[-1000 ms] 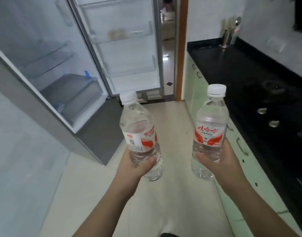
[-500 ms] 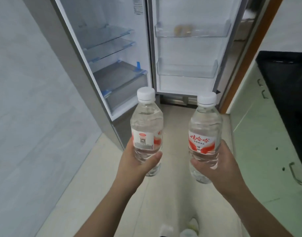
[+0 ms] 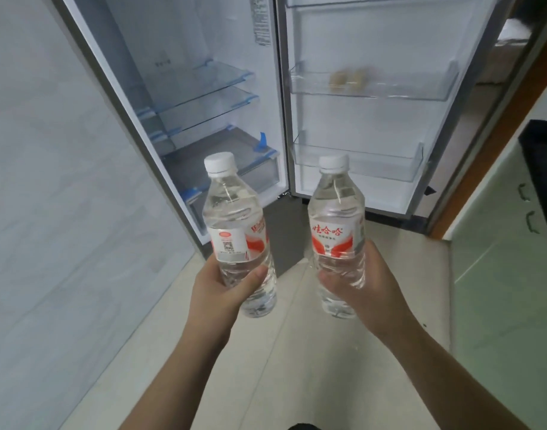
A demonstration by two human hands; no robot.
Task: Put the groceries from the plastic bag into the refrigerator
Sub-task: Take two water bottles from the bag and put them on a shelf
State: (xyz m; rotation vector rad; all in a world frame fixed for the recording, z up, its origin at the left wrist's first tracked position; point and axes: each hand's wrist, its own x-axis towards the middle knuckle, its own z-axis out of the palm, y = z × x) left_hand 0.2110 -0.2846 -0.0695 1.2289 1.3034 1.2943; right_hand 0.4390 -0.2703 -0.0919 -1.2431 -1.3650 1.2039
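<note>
Refrigerator (image 3: 185, 97): door swung open; glass shelves and a lower drawer (image 3: 235, 169) in the cabinet, all bare as far as can be seen. Door (image 3: 371, 125): clear bins, the upper bin (image 3: 374, 85) holding a couple of small pale items, too blurred to name; the lower bin (image 3: 359, 162) looks vacant and probably suits upright bottles. Left bottle (image 3: 235, 234): clear plastic, white cap, red-and-white label, full of water or close to it; judged moderately heavy, thin-walled and apt to dent under a hard squeeze, smooth and likely slippery if wet; best held at the ribbed lower body below the label, as now. Right bottle (image 3: 337, 231): same make and fill, label facing the camera; same handling. Both are upright, apart from each other, carried in the air in front of the open refrigerator, not yet inside. Left hand (image 3: 222, 293): closed round the left bottle's lower body, thumb across the front, forearm stretched forward. Right hand (image 3: 368, 287): closed round the right bottle's lower body, thumb in front, fingers behind, forearm likewise stretched forward. The plastic bag is out of view.
</note>
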